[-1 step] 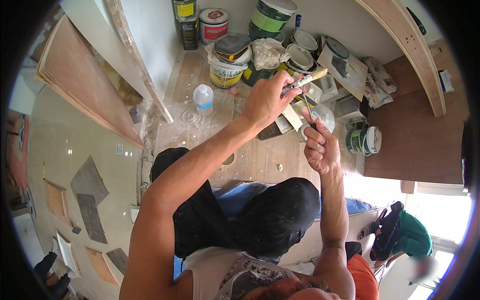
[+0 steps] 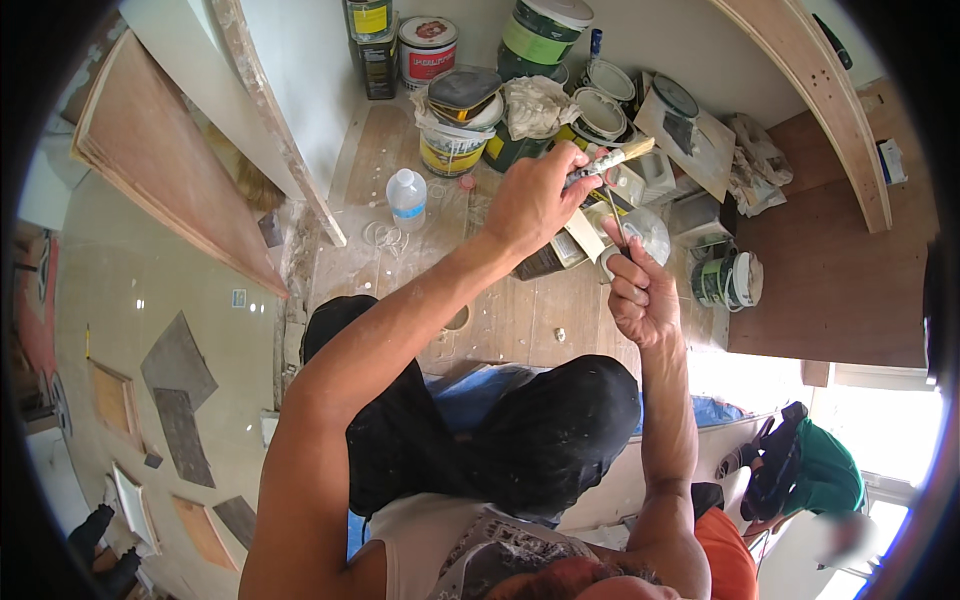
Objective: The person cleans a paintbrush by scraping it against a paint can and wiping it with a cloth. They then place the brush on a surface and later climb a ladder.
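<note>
In front of me my left hand (image 2: 543, 195) is closed around a paintbrush (image 2: 638, 149) with pale bristles and a paint-marked ferrule, its bristles pointing right. My right hand (image 2: 645, 297), lower and to the right, grips the dark handle of a thin-shafted tool that looks like a screwdriver (image 2: 615, 215). Its slim metal shaft rises toward the brush and my left fingers; whether the tip touches the brush is too small to tell. Beneath the hands lie a cardboard box (image 2: 545, 262) and a clear, pale plastic container (image 2: 650, 235).
Paint cans and buckets (image 2: 428, 52) crowd the far wall. A water bottle (image 2: 407, 200) stands on the wooden floor to the left. At right, a small bucket (image 2: 722, 280) sits beside a brown board (image 2: 840, 280). Another person in green (image 2: 825, 468) bends at the lower right.
</note>
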The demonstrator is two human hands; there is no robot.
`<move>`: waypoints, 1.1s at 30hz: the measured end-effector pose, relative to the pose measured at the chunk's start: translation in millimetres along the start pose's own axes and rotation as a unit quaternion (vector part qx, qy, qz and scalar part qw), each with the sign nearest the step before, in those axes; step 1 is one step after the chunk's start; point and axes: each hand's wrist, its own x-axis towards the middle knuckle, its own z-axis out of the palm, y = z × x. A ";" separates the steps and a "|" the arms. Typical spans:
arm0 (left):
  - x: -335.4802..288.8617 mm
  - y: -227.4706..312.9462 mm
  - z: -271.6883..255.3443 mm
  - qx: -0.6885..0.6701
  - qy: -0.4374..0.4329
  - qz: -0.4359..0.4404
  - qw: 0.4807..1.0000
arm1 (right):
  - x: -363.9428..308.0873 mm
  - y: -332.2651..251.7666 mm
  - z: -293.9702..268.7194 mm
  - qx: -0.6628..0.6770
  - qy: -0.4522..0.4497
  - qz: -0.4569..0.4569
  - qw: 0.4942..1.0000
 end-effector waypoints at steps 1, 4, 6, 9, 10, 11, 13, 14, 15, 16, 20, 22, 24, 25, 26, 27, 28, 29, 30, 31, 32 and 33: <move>0.2 0.6 -1.5 0.025 -0.007 0.003 1.000 | 0.1 0.0 1.3 -0.090 0.033 -0.015 0.995; 4.7 0.0 -6.7 0.054 -0.054 -0.018 0.997 | 3.0 -2.2 11.7 -0.334 0.119 -0.062 0.933; 1.8 -2.1 -4.4 0.070 -0.054 -0.011 0.996 | 0.4 3.8 19.5 -0.460 0.164 -0.096 0.867; 1.3 -2.9 -0.9 0.090 -0.068 -0.022 0.993 | 6.4 10.6 7.1 -0.774 0.224 -0.243 0.541; 1.4 -2.9 -0.1 0.097 -0.075 -0.030 0.992 | 6.6 14.1 5.3 -0.800 0.225 -0.267 0.488; 1.9 -6.4 1.4 0.076 -0.070 -0.021 0.994 | 8.8 17.1 6.3 -0.824 0.223 -0.291 0.431; 1.5 -14.8 6.2 0.036 -0.061 -0.005 0.998 | 6.8 13.7 9.3 -0.835 0.231 -0.292 0.406; 2.2 -16.0 4.7 0.005 -0.062 0.004 0.998 | 6.7 10.4 9.3 -0.822 0.238 -0.269 0.442; 3.4 -16.6 4.3 -0.006 -0.045 -0.006 0.999 | 6.2 7.3 10.0 -0.808 0.244 -0.246 0.477; 4.8 -17.4 3.6 -0.016 -0.027 -0.017 0.999 | 2.1 4.0 14.6 -0.768 0.250 -0.215 0.549; 13.3 -24.4 -3.8 -0.035 0.007 -0.011 0.999 | -16.4 -3.2 26.5 -0.665 0.254 -0.189 0.676; 15.0 -21.2 -7.3 -0.047 -0.008 -0.017 0.999 | -17.1 -4.1 21.1 -0.658 0.250 -0.223 0.674; 14.0 -16.7 -8.8 -0.054 -0.007 -0.011 0.998 | -13.0 -1.9 14.7 -0.653 0.239 -0.250 0.674; 14.2 -14.6 -9.5 -0.058 -0.007 -0.007 0.998 | -11.1 -1.2 11.0 -0.663 0.235 -0.246 0.667; 14.4 -14.4 -8.6 -0.065 -0.002 -0.005 0.998 | -8.8 -1.0 8.5 -0.674 0.230 -0.241 0.660; 14.6 -14.8 -7.2 -0.072 0.002 -0.003 0.997 | -6.9 -0.6 8.0 -0.684 0.225 -0.236 0.652; 14.7 -14.9 -6.4 -0.080 0.007 -0.001 0.997 | -4.8 0.5 8.9 -0.683 0.223 -0.232 0.656; 15.6 -15.2 -5.6 -0.099 0.010 -0.015 0.995 | -2.6 0.4 9.4 -0.683 0.226 -0.236 0.653; 16.4 -15.6 -5.3 -0.119 0.012 -0.030 0.992 | -0.2 0.1 8.9 -0.683 0.229 -0.239 0.651; 17.2 -16.1 -5.2 -0.139 0.015 -0.044 0.989 | 2.1 -0.4 9.2 -0.683 0.233 -0.242 0.649; 18.6 -16.0 -7.1 -0.151 0.011 -0.056 0.987 | 6.0 -1.2 11.2 -0.688 0.232 -0.251 0.640; 19.9 -16.7 -8.0 -0.202 0.010 -0.079 0.976 | 9.9 -2.3 13.4 -0.693 0.232 -0.260 0.631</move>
